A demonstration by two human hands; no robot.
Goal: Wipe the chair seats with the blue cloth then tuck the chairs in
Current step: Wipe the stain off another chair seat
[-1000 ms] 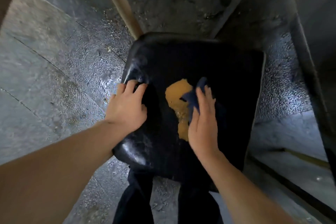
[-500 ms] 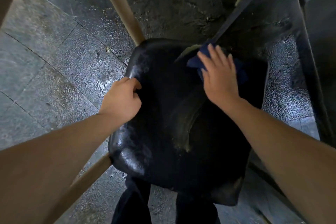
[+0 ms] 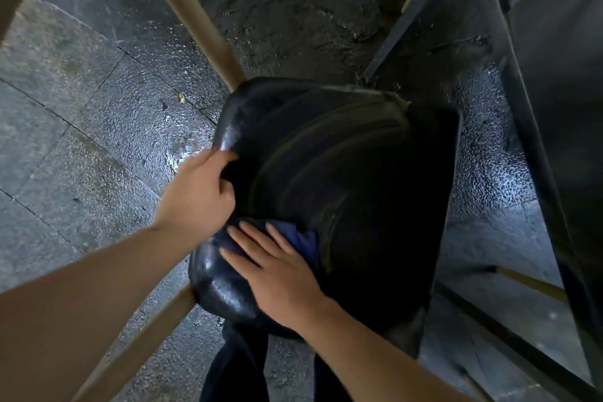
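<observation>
Blue folded cloth [image 3: 303, 240], at the far edge half a second ago, now sits under my flat right hand [image 3: 277, 274] at the glossy black plastic chair seat's [image 3: 359, 179] near-left corner while my left hand [image 3: 199, 192] grips its rim, so wiping is likely nearly done.

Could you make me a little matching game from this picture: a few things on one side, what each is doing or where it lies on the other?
Things:
1. left hand
2. right hand
3. blue cloth
4. chair seat

States:
A. black and glossy, over the stone floor
B. pressed flat on the cloth, fingers straight
C. bunched at the seat's near edge
D. curled over the seat's left edge

Pairs: 1-D, 2-B, 3-C, 4-A
</observation>
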